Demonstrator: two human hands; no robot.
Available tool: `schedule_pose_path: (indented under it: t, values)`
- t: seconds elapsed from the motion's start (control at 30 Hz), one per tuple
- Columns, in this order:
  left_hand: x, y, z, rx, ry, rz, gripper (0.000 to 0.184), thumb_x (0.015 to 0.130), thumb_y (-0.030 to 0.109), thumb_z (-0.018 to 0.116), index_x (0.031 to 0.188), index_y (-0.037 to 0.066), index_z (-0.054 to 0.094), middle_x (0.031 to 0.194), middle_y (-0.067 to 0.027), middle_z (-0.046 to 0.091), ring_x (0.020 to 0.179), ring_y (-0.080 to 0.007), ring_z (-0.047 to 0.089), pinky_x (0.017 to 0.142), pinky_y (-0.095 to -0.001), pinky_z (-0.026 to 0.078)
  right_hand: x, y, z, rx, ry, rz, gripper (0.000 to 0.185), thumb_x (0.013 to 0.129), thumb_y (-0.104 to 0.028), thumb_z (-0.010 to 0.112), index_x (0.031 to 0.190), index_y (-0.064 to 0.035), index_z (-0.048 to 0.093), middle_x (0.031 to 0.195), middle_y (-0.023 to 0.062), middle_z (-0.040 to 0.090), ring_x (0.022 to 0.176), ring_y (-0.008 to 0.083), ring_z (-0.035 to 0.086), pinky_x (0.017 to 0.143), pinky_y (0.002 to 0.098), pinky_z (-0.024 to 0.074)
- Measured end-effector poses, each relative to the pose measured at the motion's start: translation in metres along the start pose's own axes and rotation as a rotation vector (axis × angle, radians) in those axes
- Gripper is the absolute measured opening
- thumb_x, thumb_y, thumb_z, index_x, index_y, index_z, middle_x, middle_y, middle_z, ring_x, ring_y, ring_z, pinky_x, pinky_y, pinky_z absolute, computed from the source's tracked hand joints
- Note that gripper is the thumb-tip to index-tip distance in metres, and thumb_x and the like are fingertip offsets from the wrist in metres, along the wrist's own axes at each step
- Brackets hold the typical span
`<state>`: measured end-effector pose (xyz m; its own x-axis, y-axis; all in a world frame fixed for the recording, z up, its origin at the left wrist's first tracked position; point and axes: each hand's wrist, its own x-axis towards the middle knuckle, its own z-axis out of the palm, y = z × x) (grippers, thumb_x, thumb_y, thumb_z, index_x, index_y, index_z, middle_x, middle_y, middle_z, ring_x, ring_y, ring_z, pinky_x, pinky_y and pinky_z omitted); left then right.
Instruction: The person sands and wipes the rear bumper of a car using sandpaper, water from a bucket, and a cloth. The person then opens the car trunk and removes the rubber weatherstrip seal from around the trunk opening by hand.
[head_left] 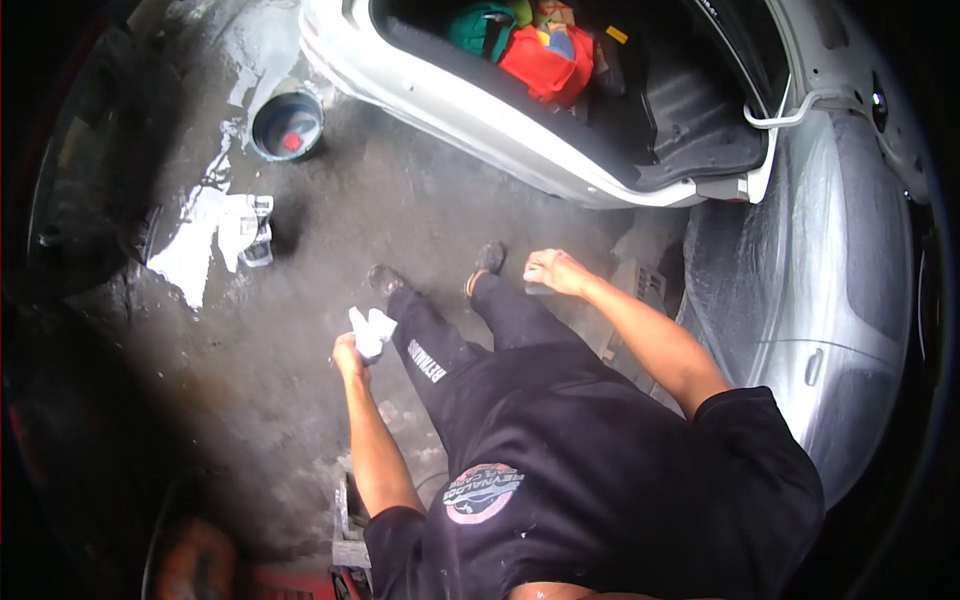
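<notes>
My left hand is closed around a crumpled white cloth, held out beside my left leg. The cloth bunches up above the fingers, and its lower part is hidden in the grip. My right hand is out in front of my right leg, its fingers curled. Under those fingers shows a small greyish edge, too indistinct to name. Ahead of both hands is the open trunk of a silver car.
Red and teal fabric bags lie in the trunk. A dark bucket with water and a red item stands on the wet floor, near a white printed object. A red item lies behind me at lower left.
</notes>
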<state>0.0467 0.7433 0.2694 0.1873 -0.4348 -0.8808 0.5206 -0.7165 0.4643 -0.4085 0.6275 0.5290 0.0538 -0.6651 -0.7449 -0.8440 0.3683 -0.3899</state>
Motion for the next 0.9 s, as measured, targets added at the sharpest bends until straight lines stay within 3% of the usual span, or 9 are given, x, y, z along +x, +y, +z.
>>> schedule_pose_path:
  t: [0.03,0.1,0.2,0.27,0.37,0.47,0.73,0.83,0.9]
  values:
    - [0.002,0.0,-0.016,0.098,0.18,0.072,0.014,0.085,0.009,0.06,0.093,0.001,0.067,0.089,-0.0068,0.066,0.079,-0.0202,0.065,0.07,-0.0376,0.054,0.0,-0.012,0.007,-0.007,-0.007,0.013,0.026,0.093,-0.026,0.072,0.102,-0.0017,0.071,0.094,0.0147,0.073,0.092,0.0271,0.07,0.081,0.042,0.053]
    - [0.008,-0.006,-0.046,0.054,0.191,0.037,0.009,0.084,0.006,0.06,0.092,0.002,0.063,0.091,-0.0071,0.066,0.08,-0.0196,0.065,0.071,-0.0374,0.054,-0.001,-0.029,0.017,0.15,0.037,-0.291,0.024,0.09,-0.009,0.069,0.113,-0.0015,0.067,0.1,0.0162,0.075,0.099,0.0304,0.072,0.085,0.045,0.0538]
    - [0.016,-0.018,-0.074,0.091,0.182,0.012,0.011,0.086,0.006,0.06,0.096,0.002,0.062,0.093,-0.0077,0.066,0.081,-0.0193,0.066,0.072,-0.0373,0.054,-0.005,-0.063,0.01,-0.066,-0.015,-0.282,0.027,0.087,0.003,0.062,0.114,0.0003,0.064,0.108,0.0233,0.072,0.104,0.0383,0.07,0.086,0.0432,0.0546]
    - [0.01,-0.029,-0.075,0.099,0.17,0.002,0.015,0.087,0.005,0.059,0.1,0.001,0.062,0.095,-0.0082,0.067,0.082,-0.0193,0.066,0.073,-0.0372,0.055,-0.004,-0.062,0.011,-0.137,-0.021,-0.268,0.031,0.086,0.003,0.061,0.117,-0.0018,0.063,0.104,0.0232,0.071,0.101,0.0401,0.07,0.085,0.0454,0.0537]
    - [0.009,-0.043,-0.068,0.078,0.161,-0.001,0.037,0.089,0.005,0.058,0.125,-0.003,0.06,0.111,-0.0114,0.068,0.095,-0.0209,0.068,0.081,-0.0359,0.055,-0.005,-0.062,0.009,-0.246,0.011,-0.177,0.032,0.086,0.001,0.06,0.118,-0.0047,0.06,0.096,0.0237,0.069,0.094,0.0428,0.068,0.082,0.0486,0.0519]
    - [0.008,-0.062,-0.055,0.032,0.11,-0.003,0.039,0.09,0.006,0.058,0.128,-0.003,0.06,0.115,-0.0122,0.068,0.1,-0.0212,0.068,0.084,-0.0357,0.055,-0.01,-0.05,0.006,-0.272,0.111,-0.113,0.03,0.087,-0.002,0.061,0.117,-0.0062,0.058,0.089,0.0239,0.065,0.089,0.0434,0.067,0.078,0.0499,0.0501]
    - [0.0,-0.07,-0.029,-0.003,-0.012,-0.067,0.023,0.093,0.008,0.056,0.112,0.0,0.066,0.101,-0.0079,0.07,0.088,-0.018,0.069,0.078,-0.0337,0.055,-0.017,-0.058,0.001,-0.332,0.094,-0.031,0.03,0.086,-0.008,0.059,0.116,-0.0067,0.061,0.087,0.023,0.066,0.085,0.0433,0.066,0.077,0.0497,0.0504]
    - [0.006,-0.071,-0.014,-0.006,-0.015,-0.04,0.017,0.095,0.009,0.056,0.106,0.001,0.066,0.097,-0.0068,0.07,0.085,-0.0162,0.068,0.075,-0.0324,0.054,-0.006,-0.052,0.002,-0.448,0.024,-0.136,0.025,0.086,-0.005,0.06,0.111,-0.0067,0.064,0.093,0.0207,0.07,0.091,0.0416,0.068,0.078,0.0488,0.0526]
    - [-0.007,-0.049,0.015,-0.129,-0.081,0.032,0.014,0.098,0.01,0.056,0.102,0.002,0.066,0.093,-0.0055,0.069,0.083,-0.0143,0.066,0.073,-0.0308,0.053,0.003,-0.057,-0.003,-0.43,0.056,-0.135,0.018,0.089,-0.018,0.062,0.1,-0.0054,0.069,0.091,0.0211,0.072,0.089,0.0415,0.069,0.081,0.049,0.0537]
